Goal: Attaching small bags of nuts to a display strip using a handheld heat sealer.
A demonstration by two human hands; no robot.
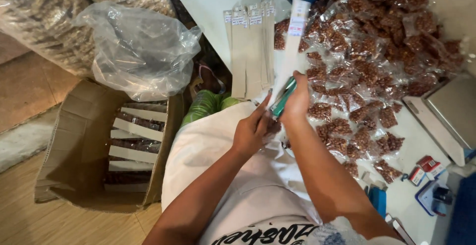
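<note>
Two hands meet at frame centre, stapling a label strip: left hand (251, 131) pinches a small peanut packet (274, 126), right hand (296, 101) is clenched around a teal stapler (283, 97) under the long card strip (292, 41). Next, I judge, a firm squeeze with packet aligned.

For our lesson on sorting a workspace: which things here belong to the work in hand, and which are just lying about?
In use:
- right hand, grip shut on green stapler
- left hand
- long white card strip
- small clear packets of brown nuts

Lying about:
- crumpled clear plastic bag
- brown cardboard box
- grey weighing scale
- small red boxes
</note>
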